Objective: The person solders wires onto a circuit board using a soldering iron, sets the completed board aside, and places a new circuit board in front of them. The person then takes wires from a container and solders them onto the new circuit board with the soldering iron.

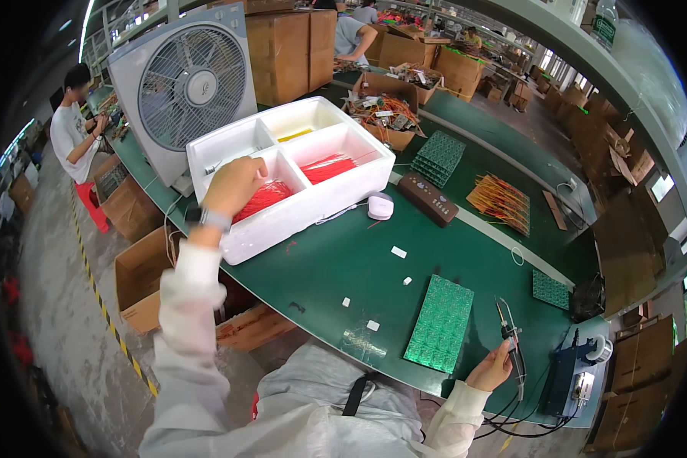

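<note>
My left hand (239,186), with a grey band at the wrist, reaches into a white foam box (263,240) split into compartments. It is over the near compartment, beside a bundle of red wires (264,198). Its fingers are curled and their tips hidden, so I cannot see what they hold. More red wires (327,166) lie in the compartment to the right. On the right, my right hand (491,369) is closed around a soldering iron (512,345), tip pointing up and away. Left of that hand a green circuit board panel (440,324) lies flat on the green table (305,294).
A box fan (198,88) stands behind the foam box. Farther right are a brown block (427,198), stacked green boards (438,158), orange wires (499,201) and another board (550,289). A blue soldering unit (563,378) with cables sits at the right edge. People work beyond.
</note>
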`<state>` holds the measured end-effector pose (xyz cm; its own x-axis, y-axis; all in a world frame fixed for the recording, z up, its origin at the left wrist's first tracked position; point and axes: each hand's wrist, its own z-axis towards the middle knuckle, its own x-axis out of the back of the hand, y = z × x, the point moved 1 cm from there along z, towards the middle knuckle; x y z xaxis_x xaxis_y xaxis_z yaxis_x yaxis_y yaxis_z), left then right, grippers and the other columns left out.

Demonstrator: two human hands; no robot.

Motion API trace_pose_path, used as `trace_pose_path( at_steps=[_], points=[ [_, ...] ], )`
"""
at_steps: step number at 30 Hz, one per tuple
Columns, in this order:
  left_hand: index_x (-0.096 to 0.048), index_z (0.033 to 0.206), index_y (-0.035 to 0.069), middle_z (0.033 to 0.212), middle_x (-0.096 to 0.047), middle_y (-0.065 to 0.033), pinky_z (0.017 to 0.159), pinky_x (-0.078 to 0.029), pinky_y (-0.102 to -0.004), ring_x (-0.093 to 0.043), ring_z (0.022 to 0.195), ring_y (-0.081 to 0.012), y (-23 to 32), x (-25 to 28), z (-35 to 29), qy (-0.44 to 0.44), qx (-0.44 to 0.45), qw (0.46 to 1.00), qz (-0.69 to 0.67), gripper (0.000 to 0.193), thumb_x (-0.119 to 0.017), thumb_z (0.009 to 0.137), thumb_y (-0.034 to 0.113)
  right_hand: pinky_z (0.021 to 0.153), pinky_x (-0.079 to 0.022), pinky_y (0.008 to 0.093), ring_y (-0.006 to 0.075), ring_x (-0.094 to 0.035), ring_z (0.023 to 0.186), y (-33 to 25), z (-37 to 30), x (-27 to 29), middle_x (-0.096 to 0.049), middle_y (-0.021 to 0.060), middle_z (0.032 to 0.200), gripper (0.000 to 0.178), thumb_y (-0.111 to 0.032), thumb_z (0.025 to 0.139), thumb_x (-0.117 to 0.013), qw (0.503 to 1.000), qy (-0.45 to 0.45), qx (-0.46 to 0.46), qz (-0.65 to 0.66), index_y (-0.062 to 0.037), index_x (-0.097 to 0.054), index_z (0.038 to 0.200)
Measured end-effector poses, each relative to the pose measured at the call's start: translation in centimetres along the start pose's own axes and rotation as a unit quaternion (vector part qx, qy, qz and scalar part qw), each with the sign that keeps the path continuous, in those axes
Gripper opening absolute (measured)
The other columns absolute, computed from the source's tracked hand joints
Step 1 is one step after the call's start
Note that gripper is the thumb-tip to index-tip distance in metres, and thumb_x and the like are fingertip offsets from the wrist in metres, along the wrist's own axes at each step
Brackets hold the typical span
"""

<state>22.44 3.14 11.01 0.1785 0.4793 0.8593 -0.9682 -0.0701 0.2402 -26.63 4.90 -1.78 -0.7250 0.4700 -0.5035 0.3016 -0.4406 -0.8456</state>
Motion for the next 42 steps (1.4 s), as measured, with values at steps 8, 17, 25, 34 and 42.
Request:
trace_pose_path(
  at_steps=[8,17,25,34,42],
  points=[
    [-0.058,0.076,0.005,0.074,-0.059,-0.0137,0.064,-0.044,-0.0349,-0.057,0.071,-0.0272,-4.7,-8.0,1.9,-0.170,0.020,0.984,0.047,0.015,-0.065,0.066,0.014,0.038,-0.024,0.0187,0.0056,-0.033,0.050,-6.9,1.7,3.7,-0.038,-0.0008,0.065,0.023,-0.010,0.071,-0.059,0.957,-0.144,-0.226,0.111,-0.0022,-0.047,0.089],
    [-0.059,0.071,0.002,0.069,-0.060,-0.0129,0.061,-0.044,-0.0301,-0.057,0.063,-0.0218,-6.2,-8.7,3.0,-0.168,0.068,0.983,-0.035,0.008,-0.063,0.065,0.006,0.034,-0.018,0.0272,0.0107,-0.024,0.036,-9.3,6.5,9.2,-0.033,0.0041,0.051,0.027,-0.009,0.059,-0.060,0.857,-0.436,-0.169,0.217,-0.0032,-0.035,0.069],
    [-0.060,0.072,0.004,0.073,-0.061,-0.0120,0.066,-0.045,-0.0319,-0.058,0.069,-0.0243,-6.9,-8.9,2.7,-0.184,0.045,0.975,-0.114,0.009,-0.063,0.064,0.006,0.034,-0.023,0.0259,0.0107,-0.029,0.037,-8.4,6.6,10.4,-0.035,0.0043,0.056,0.022,-0.007,0.062,-0.058,0.833,-0.479,-0.119,0.251,-0.0039,-0.038,0.072],
    [-0.061,0.068,0.003,0.070,-0.061,-0.0116,0.064,-0.045,-0.0307,-0.058,0.067,-0.0231,-6.7,-8.9,2.9,-0.150,0.058,0.980,-0.120,0.006,-0.064,0.063,0.004,0.041,-0.027,0.0246,0.0095,-0.034,0.048,-7.7,6.4,13.0,-0.037,0.0040,0.071,0.024,0.003,0.066,-0.068,0.801,-0.509,-0.078,0.306,-0.0037,-0.046,0.075],
    [-0.061,0.063,0.002,0.064,-0.061,-0.0106,0.061,-0.045,-0.0290,-0.059,0.062,-0.0196,-7.4,-8.9,3.0,-0.121,0.074,0.974,-0.178,0.007,-0.066,0.060,0.004,0.045,-0.030,0.0270,0.0142,-0.037,0.056,-7.3,6.7,13.5,-0.035,0.0044,0.076,0.026,0.006,0.060,-0.071,0.779,-0.531,-0.071,0.326,-0.0036,-0.050,0.073]
  ],
)
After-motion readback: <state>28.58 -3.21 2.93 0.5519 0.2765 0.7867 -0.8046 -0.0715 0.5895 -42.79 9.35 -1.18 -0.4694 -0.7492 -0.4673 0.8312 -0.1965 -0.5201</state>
